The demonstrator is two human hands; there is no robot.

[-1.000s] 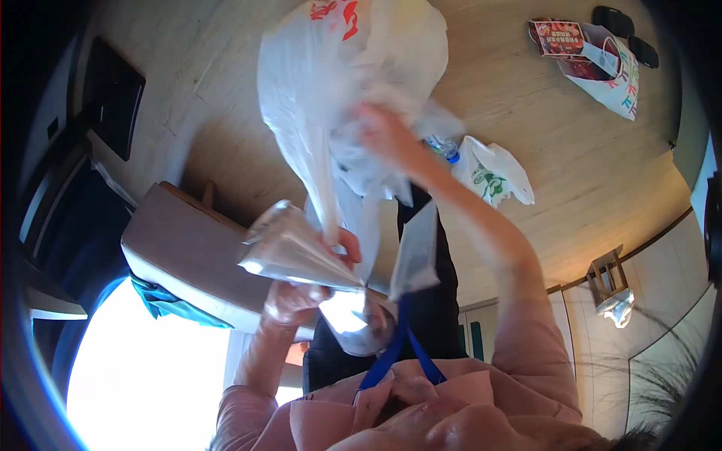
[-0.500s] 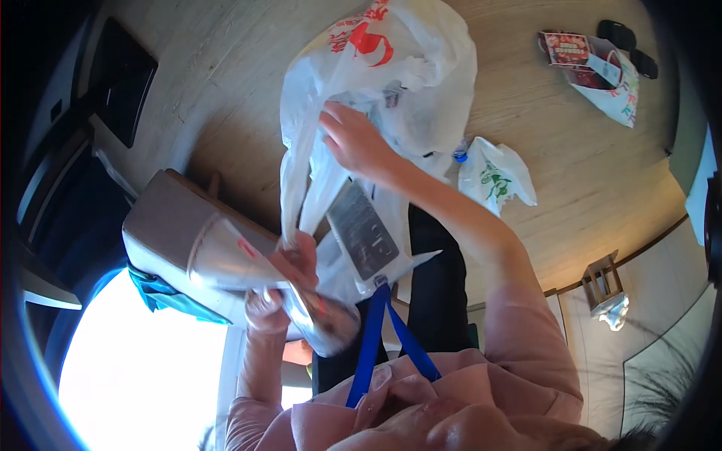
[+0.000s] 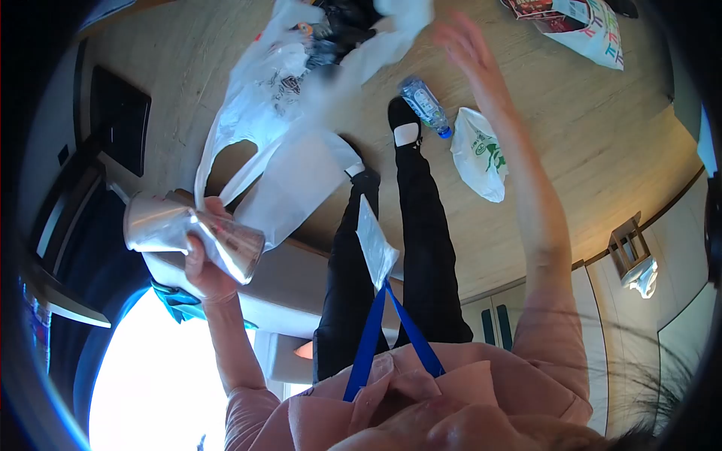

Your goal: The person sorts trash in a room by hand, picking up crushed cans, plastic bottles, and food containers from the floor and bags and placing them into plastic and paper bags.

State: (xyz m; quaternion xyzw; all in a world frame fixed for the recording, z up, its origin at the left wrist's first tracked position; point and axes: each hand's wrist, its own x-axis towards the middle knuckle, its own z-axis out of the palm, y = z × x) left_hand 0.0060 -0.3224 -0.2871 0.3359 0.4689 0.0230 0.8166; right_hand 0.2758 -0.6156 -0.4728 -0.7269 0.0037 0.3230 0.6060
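On the left, my left hand (image 3: 207, 274) is closed around a clear plastic cup (image 3: 162, 223), which lies sideways and looks squeezed in at its middle. A handle of the large white plastic bag (image 3: 252, 109) runs up to the same hand. That bag gapes at the top of the view, showing black plastic (image 3: 350, 34) and other items that are hard to make out. At the upper right, my right hand (image 3: 466, 49) is raised beside the bag, slightly blurred, its fingers apart and nothing in them.
A clear bottle with a blue cap (image 3: 423, 105) lies on the floor by my foot. Near it is a small white bag with green print (image 3: 480, 154). Farther right stands a patterned bag (image 3: 590, 34) with packets. A grey seat (image 3: 282, 289) is on the left.
My left hand has moved left with the cup. My right hand has left the bag, going up and right. The bag has swung left and opened, uncovering the bottle and my feet.
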